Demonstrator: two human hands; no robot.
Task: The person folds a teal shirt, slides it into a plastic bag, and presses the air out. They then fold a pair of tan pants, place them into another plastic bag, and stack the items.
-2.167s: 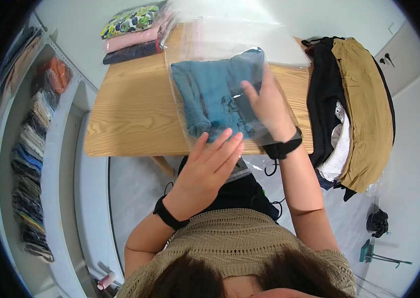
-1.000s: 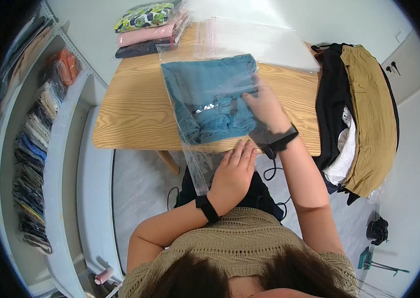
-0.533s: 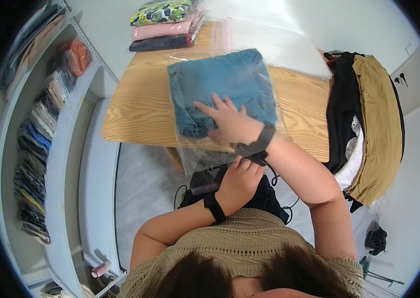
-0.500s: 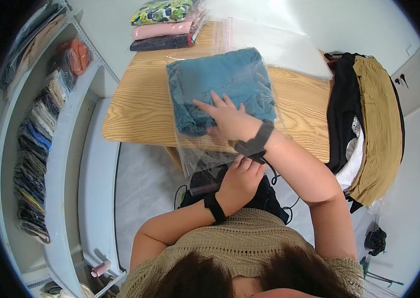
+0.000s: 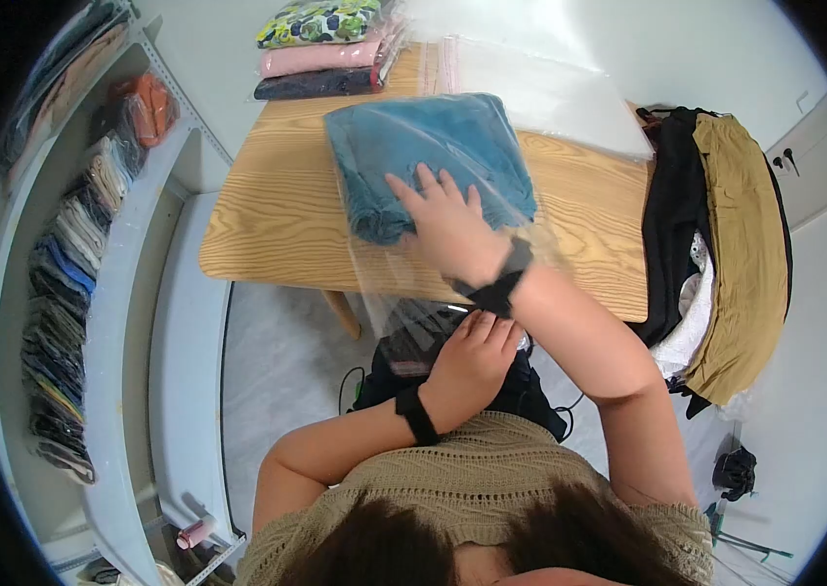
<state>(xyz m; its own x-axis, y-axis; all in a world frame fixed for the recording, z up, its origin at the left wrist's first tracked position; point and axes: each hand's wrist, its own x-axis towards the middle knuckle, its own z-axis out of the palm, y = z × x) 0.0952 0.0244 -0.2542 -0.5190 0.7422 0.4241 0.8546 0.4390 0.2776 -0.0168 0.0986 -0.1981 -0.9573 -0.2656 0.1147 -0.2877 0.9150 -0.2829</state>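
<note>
A folded teal garment (image 5: 433, 127) lies inside a clear plastic bag (image 5: 374, 283) on the wooden table. My right hand (image 5: 452, 230) rests on the bag over the garment's near part, fingers spread. The near end of the bag hangs past the table edge towards my lap. There my left hand (image 5: 477, 356) is closed with its fingers curled at the bag's loose edge, just below my right wrist. The fingertips of my left hand are partly hidden.
Bagged folded clothes (image 5: 320, 59) are stacked at the table's back left. Clear flat bags (image 5: 540, 88) lie at the back right. Trousers (image 5: 745, 254) hang over the right side. A shelf (image 5: 130, 322) with bagged clothes stands on the left.
The garment in its bag has shifted slightly away from me. My right hand has moved slightly up and left on it, while my left hand stays nearly in place.
</note>
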